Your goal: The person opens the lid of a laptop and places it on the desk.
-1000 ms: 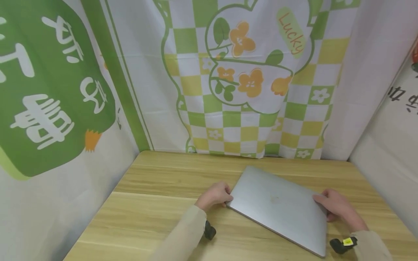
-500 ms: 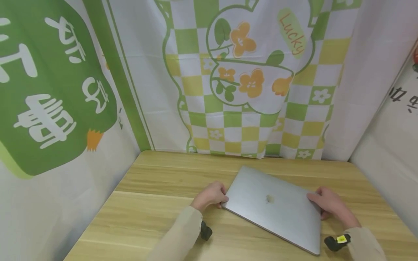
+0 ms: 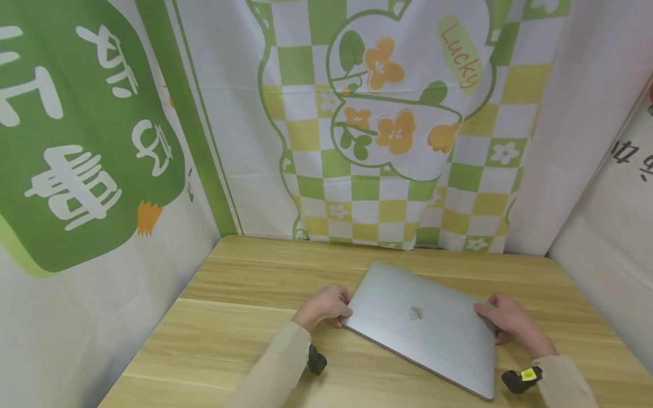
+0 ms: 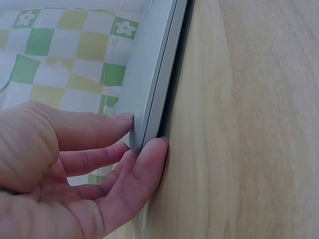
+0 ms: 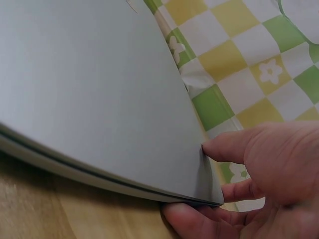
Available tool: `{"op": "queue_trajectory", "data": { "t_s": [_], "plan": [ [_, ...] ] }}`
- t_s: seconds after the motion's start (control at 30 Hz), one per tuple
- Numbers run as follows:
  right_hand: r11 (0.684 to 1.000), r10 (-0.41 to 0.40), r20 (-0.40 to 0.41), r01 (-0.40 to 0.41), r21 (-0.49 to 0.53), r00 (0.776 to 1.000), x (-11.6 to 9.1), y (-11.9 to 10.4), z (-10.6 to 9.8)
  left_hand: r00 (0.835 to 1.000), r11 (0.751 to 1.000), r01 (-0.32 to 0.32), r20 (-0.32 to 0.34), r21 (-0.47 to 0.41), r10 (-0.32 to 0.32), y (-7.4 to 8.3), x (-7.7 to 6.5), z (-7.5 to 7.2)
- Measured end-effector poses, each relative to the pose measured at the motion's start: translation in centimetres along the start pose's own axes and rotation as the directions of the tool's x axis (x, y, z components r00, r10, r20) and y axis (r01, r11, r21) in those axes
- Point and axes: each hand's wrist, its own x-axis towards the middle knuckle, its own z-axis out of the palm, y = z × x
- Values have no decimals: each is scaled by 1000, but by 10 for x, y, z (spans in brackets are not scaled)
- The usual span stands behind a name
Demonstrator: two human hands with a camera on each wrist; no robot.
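Observation:
A closed silver laptop [image 3: 423, 323] with a logo on its lid lies slantwise over the wooden table, right of the middle in the head view. My left hand [image 3: 326, 306] pinches its left corner, thumb on the lid and fingers below, as the left wrist view shows up close on the laptop's edge [image 4: 158, 79]. At the other end my right hand [image 3: 512, 320] grips the right side the same way. In the right wrist view the thumb [image 5: 229, 145] presses the lid [image 5: 99, 89] while fingertips curl under the edge.
The wooden table [image 3: 219, 340] reaches back to a wall hung with a green and yellow checkered cloth [image 3: 357, 192]. A white curtain with a green print [image 3: 76, 141] hangs at the left. A pale wall [image 3: 612, 238] rises on the right.
The laptop has shifted a little to the left in the head view, and both hands have moved along with it, keeping their hold.

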Motion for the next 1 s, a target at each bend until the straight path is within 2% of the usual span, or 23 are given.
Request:
{"op": "queue_trajectory", "data": {
  "t_s": [0.3, 0.5, 0.83, 1.0],
  "plan": [
    [1000, 1, 18, -2, 23, 1000, 4, -7, 8, 1000, 1000, 15, 6, -13, -15, -5, -9, -7],
    [1000, -18, 19, 18, 1, 1000, 7, -16, 11, 1000, 999, 11, 10, -39, -10, -10, -11, -12],
    [1000, -28, 4, 28, 2, 1000, 6, -27, 16, 1000, 999, 21, 11, -25, -21, -15, -19, -18],
    [999, -32, 10, 32, -3, 999, 8, -29, 18, 999, 1000, 6, 36, -2, -6, -16, -23, -21]
  ]
}}
